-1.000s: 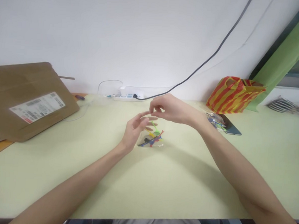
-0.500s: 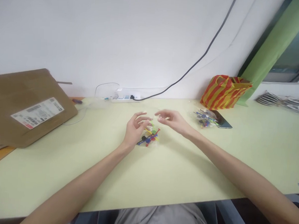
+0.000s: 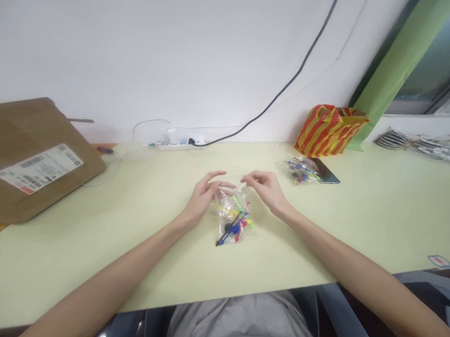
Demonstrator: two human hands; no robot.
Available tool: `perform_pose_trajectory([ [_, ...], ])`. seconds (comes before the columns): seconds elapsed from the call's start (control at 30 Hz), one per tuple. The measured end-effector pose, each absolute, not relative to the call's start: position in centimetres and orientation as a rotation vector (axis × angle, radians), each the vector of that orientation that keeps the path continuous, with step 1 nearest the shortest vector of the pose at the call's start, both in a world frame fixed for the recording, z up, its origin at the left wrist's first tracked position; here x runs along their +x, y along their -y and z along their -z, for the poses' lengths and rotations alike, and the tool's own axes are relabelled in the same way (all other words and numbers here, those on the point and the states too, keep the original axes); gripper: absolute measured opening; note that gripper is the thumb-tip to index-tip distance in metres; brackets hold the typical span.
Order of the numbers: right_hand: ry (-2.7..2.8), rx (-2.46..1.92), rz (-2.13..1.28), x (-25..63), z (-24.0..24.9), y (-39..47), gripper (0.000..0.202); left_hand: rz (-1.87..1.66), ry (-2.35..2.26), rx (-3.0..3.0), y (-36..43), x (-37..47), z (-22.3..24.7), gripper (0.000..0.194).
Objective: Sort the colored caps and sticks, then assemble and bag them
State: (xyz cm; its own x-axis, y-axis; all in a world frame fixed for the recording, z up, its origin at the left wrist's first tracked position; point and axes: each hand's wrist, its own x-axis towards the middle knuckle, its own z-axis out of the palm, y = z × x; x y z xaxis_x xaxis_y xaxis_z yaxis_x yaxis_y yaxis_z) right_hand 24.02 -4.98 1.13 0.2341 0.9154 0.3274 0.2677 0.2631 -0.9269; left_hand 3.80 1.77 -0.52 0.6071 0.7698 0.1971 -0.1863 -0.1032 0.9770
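Note:
A clear plastic bag [image 3: 233, 221] of small colourful plastic pieces, among them black, blue, red, green and yellow ones, is in front of me at the middle of the table. My right hand [image 3: 267, 191] pinches the bag's upper right corner between thumb and fingers. On the other side, my left hand [image 3: 204, 195] is at the bag's upper left edge, thumb and fingers closed on the plastic, with the index finger stretched out above it.
A second bag of pieces [image 3: 301, 171] lies beside a dark tablet [image 3: 326, 171], near a red and yellow striped bag [image 3: 325, 133]. A cardboard package [image 3: 41, 144] is at the left. The power strip [image 3: 181, 144] sits by the wall.
The bag of pieces has come nearer to me and its pieces hang lower. My right hand has closed on its top corner. The view has shifted slightly.

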Motion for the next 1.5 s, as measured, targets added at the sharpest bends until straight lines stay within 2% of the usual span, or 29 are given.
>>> perform_pose_trajectory([
  [0.2,1.216,-1.175,-0.629,23.6,-2.1,5.9,0.038,-0.707,-0.544,1.504,-1.8,3.8,0.5,0.066],
  [0.37,1.252,-1.195,-0.658,23.2,-2.5,6.3,0.046,-0.637,-0.495,1.554,-1.3,3.9,0.4,0.059],
  [0.53,1.239,-1.205,-0.607,24.3,-2.9,6.1,0.048,-0.764,-0.49,1.56,-1.5,4.0,0.4,0.046],
  [0.67,1.286,-1.198,-0.708,24.8,-2.9,5.9,0.056,-0.887,-0.538,1.471,-2.3,3.9,0.7,0.039],
  [0.97,1.621,-1.252,-0.748,25.0,-1.2,5.1,0.031,-0.844,-0.584,1.367,-3.4,3.5,1.0,0.049],
  [1.23,1.421,-1.178,-0.808,24.8,-1.5,5.2,0.038,-0.826,-0.527,1.431,-2.9,3.8,0.8,0.071],
  [1.5,1.441,-1.17,-0.806,25.1,-1.3,4.9,0.021,-0.766,-0.506,1.475,-2.6,3.9,0.7,0.078],
])
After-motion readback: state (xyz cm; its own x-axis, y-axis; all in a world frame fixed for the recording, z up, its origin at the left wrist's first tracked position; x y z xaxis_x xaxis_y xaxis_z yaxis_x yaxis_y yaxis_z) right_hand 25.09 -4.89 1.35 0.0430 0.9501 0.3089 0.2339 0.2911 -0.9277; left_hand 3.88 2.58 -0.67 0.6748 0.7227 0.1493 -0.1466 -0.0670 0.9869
